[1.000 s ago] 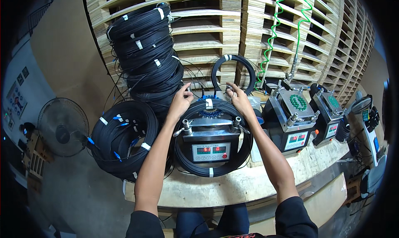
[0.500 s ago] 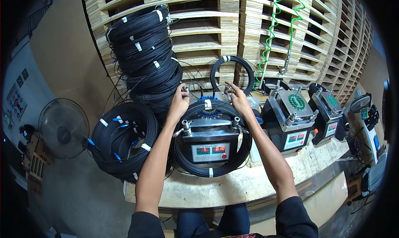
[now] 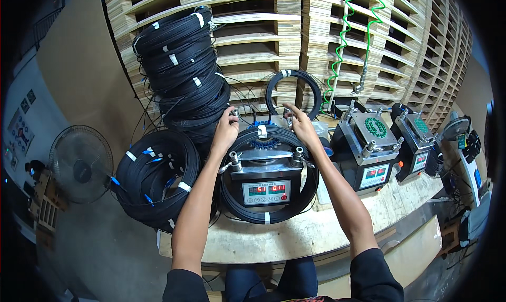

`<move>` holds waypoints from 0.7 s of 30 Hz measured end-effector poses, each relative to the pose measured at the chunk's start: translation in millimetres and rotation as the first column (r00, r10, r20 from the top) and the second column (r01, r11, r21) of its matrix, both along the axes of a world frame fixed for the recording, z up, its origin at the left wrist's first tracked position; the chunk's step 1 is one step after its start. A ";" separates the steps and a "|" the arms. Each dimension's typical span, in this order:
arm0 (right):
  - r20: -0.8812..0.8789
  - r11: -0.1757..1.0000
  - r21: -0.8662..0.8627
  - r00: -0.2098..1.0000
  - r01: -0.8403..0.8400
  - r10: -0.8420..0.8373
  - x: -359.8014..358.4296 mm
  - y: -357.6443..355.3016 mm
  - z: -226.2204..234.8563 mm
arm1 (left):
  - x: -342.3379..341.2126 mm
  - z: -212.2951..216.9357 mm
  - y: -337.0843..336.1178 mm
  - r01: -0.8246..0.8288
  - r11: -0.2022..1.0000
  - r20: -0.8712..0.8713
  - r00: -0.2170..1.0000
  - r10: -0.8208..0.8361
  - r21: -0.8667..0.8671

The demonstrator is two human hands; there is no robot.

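- Left hand [image 3: 225, 130]: fingers curled at rear-left knob [image 3: 235, 113]; can't tell if pinching.
- Right hand [image 3: 301, 127]: fingers bent by rear-right knob [image 3: 288, 122]; contact unclear.
- Machine [image 3: 266, 186]: on bench [image 3: 253, 249], dead centre, black cable coil [image 3: 247, 214] looped about it.
- Risk: uneven knob pressure might tilt metal plate [image 3: 266, 156]; slack coil might snag either hand.

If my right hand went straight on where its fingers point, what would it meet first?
Past the metal post beside it, your right hand would probably meet the upright black coil first, though depth is unclear.
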State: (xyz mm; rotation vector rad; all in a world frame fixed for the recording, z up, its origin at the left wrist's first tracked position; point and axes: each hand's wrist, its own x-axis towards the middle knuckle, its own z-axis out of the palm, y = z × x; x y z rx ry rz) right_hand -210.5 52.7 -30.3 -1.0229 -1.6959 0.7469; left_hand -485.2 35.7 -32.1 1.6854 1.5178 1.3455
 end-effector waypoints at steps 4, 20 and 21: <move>-0.021 1.000 0.026 1.000 -0.009 0.009 2.2 4.7 -4.7 | -1.4 -1.5 2.6 -0.001 1.000 -0.007 1.000 0.001 -0.003; 0.049 0.996 0.022 0.995 0.086 -0.087 -4.0 4.1 -0.4 | -0.7 -6.4 6.7 -0.021 1.000 -0.018 1.000 0.021 -0.005; 0.044 0.997 0.001 0.996 0.074 -0.074 -3.3 4.5 -1.5 | -1.2 -5.8 5.7 -0.023 1.000 -0.017 1.000 0.023 -0.011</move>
